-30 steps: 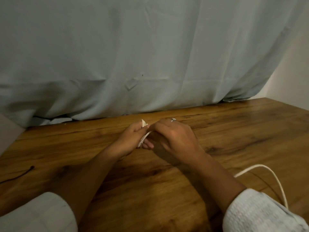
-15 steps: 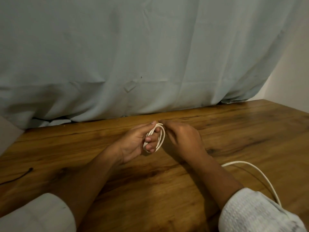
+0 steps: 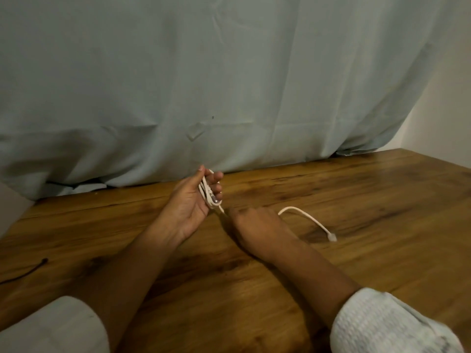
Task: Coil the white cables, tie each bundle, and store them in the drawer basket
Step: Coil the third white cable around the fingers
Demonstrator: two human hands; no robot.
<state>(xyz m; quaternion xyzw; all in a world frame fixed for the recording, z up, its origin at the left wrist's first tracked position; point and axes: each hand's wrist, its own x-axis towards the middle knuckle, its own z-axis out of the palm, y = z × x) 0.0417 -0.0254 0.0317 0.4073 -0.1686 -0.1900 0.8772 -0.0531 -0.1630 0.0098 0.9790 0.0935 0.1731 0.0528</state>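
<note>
Cable coil (image 3: 210,197) in L grip (image 3: 190,205) | R grip (image 3: 254,222) fisted on tail (image 3: 305,217)

Dim, warm light; soft, slightly blurred picture

The right hand (image 3: 254,225) drew back from the left hand (image 3: 190,207) toward the near edge of the tabletop (image 3: 356,263), so the two came apart. The left hand turned palm-up, showing the coil (image 3: 209,193) between thumb and fingers. The cable (image 3: 303,215) beyond the right hand grew shorter: its long loop near the right sleeve was gone, and its plug (image 3: 332,237) came onto the tabletop right of that hand.
</note>
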